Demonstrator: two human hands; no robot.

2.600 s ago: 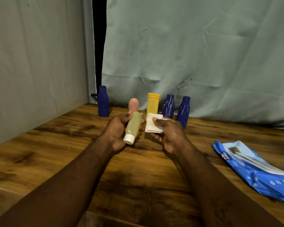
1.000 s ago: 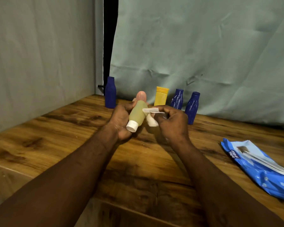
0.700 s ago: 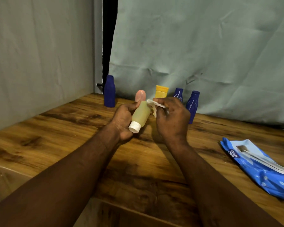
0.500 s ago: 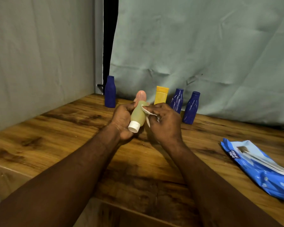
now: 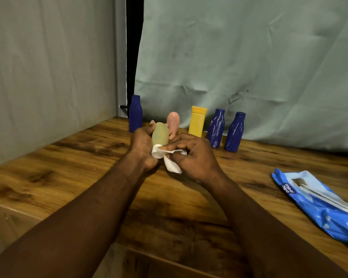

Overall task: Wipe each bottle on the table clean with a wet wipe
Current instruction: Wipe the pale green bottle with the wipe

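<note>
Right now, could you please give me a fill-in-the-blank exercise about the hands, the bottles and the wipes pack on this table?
1. The left hand holds the pale green plastic bottle; the right hand holds the white wet ____.
2. Exactly ____ dark blue bottles stand on the wooden table.
3. The yellow tube has the pink bottle on its ____.
4. The blue wipes pack lies ____.

Answers: wipe; three; left; flat

Dim warm light; soft shadows beneath the forearms; slight wide-angle edge distortion
</note>
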